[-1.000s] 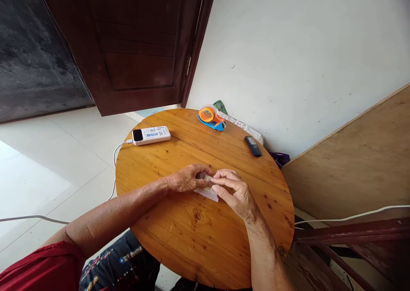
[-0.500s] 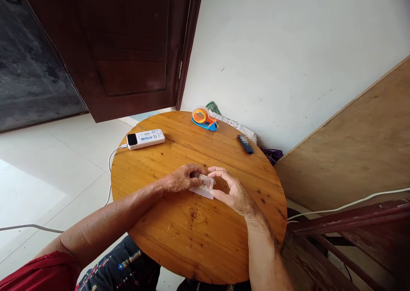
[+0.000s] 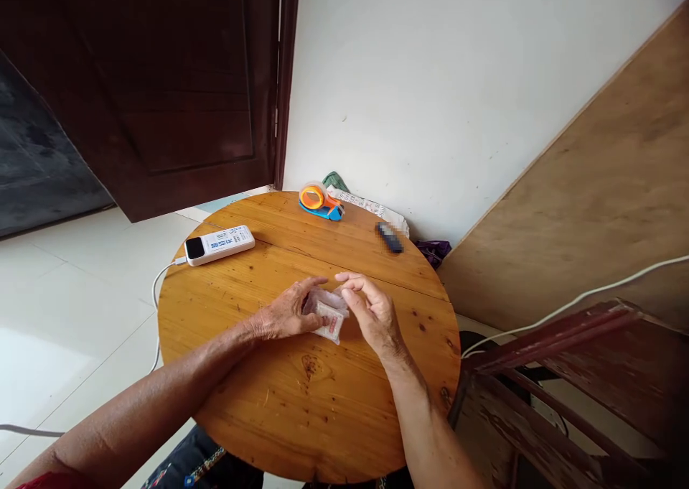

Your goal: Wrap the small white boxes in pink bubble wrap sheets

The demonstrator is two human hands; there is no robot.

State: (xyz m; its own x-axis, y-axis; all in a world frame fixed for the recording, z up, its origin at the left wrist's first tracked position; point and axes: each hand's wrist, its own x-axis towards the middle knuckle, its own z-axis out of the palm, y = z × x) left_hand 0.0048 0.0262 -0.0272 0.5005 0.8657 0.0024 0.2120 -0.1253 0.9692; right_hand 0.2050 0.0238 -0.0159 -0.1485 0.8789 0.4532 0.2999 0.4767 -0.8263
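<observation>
A small white packet with red print (image 3: 329, 322), loosely wrapped in clear, crinkled plastic film (image 3: 326, 300), rests on the round wooden table (image 3: 280, 410). My left hand (image 3: 293, 311) has its thumb on the packet's near left side and its fingers along the far edge of the film, gripping it from the left. On the other side is my right hand (image 3: 372, 311), its fingers curved and apart from the thumb. Its thumb tip is close to the film's right corner; whether it touches is unclear.
At the back of the table stands an orange and blue tape dispenser (image 3: 321, 200). A white device with a dark screen (image 3: 220, 245) and a plugged-in cable lies at the left. A dark blurred-out object (image 3: 389, 237) is at the right rear, near the wall (image 3: 430, 80).
The packet has been turned, so its printed face shows more beside the bunched film. My right hand's thumb has moved up, nearer its fingers. The whole view has shifted to the right.
</observation>
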